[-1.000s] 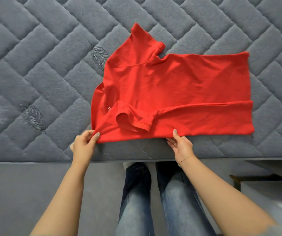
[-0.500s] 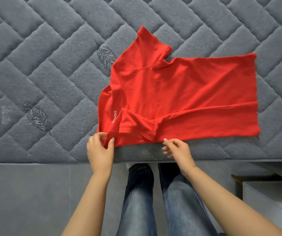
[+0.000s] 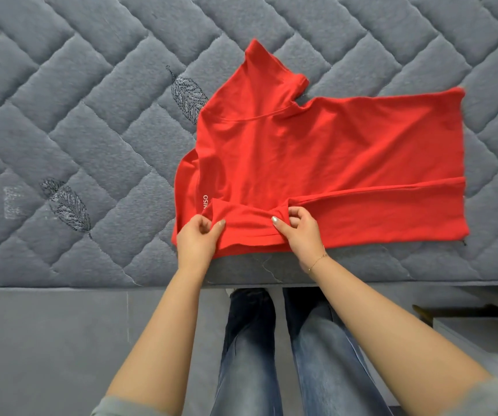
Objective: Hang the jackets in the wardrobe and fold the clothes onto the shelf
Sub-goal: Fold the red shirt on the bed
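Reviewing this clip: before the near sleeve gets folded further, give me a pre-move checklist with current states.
1. Both hands on fabric: ok. Left hand and right hand pinch the near sleeve.
2. Red T-shirt fully on the mattress: ok, though its near edge lies close to the mattress edge.
3. Near side folded in: ok, a fold line runs toward the hem.
4. Far sleeve folded: not ok, it sticks out.
5. Shelf free: cannot tell, not in view.

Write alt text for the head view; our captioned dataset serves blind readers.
Two bare hands, left hand and right hand, each pinch the near folded sleeve of a red T-shirt lying flat on a grey quilted mattress, seen from above.
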The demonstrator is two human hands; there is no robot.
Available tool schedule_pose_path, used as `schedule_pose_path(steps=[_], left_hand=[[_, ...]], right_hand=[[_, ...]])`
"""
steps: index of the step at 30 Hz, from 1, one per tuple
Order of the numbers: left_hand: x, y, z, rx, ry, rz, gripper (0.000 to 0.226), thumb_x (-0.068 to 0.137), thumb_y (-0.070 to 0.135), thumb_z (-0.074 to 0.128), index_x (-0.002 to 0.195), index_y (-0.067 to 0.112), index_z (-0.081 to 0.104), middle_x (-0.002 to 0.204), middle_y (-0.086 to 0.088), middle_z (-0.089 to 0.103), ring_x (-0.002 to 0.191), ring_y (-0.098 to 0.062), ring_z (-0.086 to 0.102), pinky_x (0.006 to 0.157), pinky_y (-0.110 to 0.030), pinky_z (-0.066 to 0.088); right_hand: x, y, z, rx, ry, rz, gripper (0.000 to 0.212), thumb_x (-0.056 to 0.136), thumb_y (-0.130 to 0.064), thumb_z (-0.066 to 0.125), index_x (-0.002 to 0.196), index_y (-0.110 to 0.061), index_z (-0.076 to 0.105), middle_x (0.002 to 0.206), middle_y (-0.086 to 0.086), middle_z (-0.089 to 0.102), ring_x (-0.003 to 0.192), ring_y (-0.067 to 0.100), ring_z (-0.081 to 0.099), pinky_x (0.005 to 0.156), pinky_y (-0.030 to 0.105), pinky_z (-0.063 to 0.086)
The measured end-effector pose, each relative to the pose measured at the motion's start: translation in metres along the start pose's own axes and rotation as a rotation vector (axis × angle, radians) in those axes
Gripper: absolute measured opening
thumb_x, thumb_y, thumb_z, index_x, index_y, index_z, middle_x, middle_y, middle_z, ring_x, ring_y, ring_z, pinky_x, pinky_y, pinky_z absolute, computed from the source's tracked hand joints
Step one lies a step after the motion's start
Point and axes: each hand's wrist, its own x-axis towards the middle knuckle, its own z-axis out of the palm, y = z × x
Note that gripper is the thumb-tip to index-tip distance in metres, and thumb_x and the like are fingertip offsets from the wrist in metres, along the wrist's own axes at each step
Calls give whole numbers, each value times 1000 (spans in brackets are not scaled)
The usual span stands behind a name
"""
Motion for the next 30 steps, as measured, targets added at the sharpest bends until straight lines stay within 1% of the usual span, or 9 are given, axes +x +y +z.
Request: schedule_pose_path(steps=[4, 8, 11, 13, 16, 20, 25, 28, 30], left_hand=[[-18, -27, -1, -65, -3, -12, 20, 84, 11, 74, 80, 17, 55, 74, 4, 59, 71, -12, 55, 62, -7, 42], [-26, -14, 3, -117, 136, 143, 28, 85, 11, 72, 107, 11, 55, 96, 1, 62, 87, -11, 59, 84, -24, 49], [-36, 3, 16, 116, 227, 400, 36, 83, 20, 74, 114, 15, 57, 112, 3, 56, 104, -12, 50, 91, -27, 40], [-35, 7, 26, 252, 243, 303, 44, 82, 29, 75, 119, 16, 55, 119, -1, 53, 110, -18, 47, 91, -37, 39], [-25, 5, 29, 45, 190, 88, 35, 86, 25, 72, 113, 12, 53, 104, -4, 59, 99, -22, 57, 89, -39, 46], [-10, 8, 27, -84, 202, 197, 17, 88, 14, 69, 98, 21, 57, 86, 12, 59, 77, -10, 58, 74, -9, 43], [-13, 21, 32, 64, 266, 156, 31, 82, 2, 70, 111, 6, 57, 106, -7, 58, 98, -25, 57, 96, -35, 43], [-31, 49, 46, 227, 346, 290, 37, 78, 7, 73, 112, 8, 60, 117, -10, 56, 114, -27, 49, 101, -26, 28], [-38, 76, 62, 218, 279, 375, 31, 79, 6, 73, 107, 9, 62, 114, -9, 58, 113, -26, 50, 105, -34, 33]], right_hand=[[0, 10, -5, -154, -101, -28, 40, 80, -1, 76, 107, -12, 49, 84, -4, 55, 64, 2, 49, 62, 10, 46], [-3, 12, -9, -338, 28, -164, 34, 81, -16, 77, 108, -14, 56, 95, -2, 59, 80, 10, 56, 74, 18, 49], [-7, 17, -15, -330, 112, -225, 19, 85, -21, 74, 100, -17, 63, 94, -2, 65, 85, 10, 61, 76, 21, 49], [-6, 21, -17, -286, 58, -133, 16, 87, -25, 72, 99, -16, 64, 89, -1, 66, 81, 11, 60, 72, 18, 48], [-1, 24, -16, -254, -2, -34, 17, 88, -23, 72, 96, -9, 67, 82, 4, 66, 77, 17, 59, 76, 34, 52], [6, 24, -17, -300, -39, -15, 15, 83, -24, 77, 83, -12, 68, 69, 1, 66, 66, 15, 62, 74, 38, 54], [4, 16, -32, -265, -74, -92, 14, 85, -18, 75, 95, -12, 68, 84, -2, 66, 76, 8, 59, 68, 8, 45], [3, 2, -62, -160, -86, -77, 18, 88, -10, 70, 105, -7, 69, 98, 5, 70, 90, 11, 62, 80, 12, 47], [9, -11, -91, -126, -69, -83, 17, 89, -4, 67, 105, -4, 69, 101, 9, 71, 94, 14, 63, 87, 21, 49]])
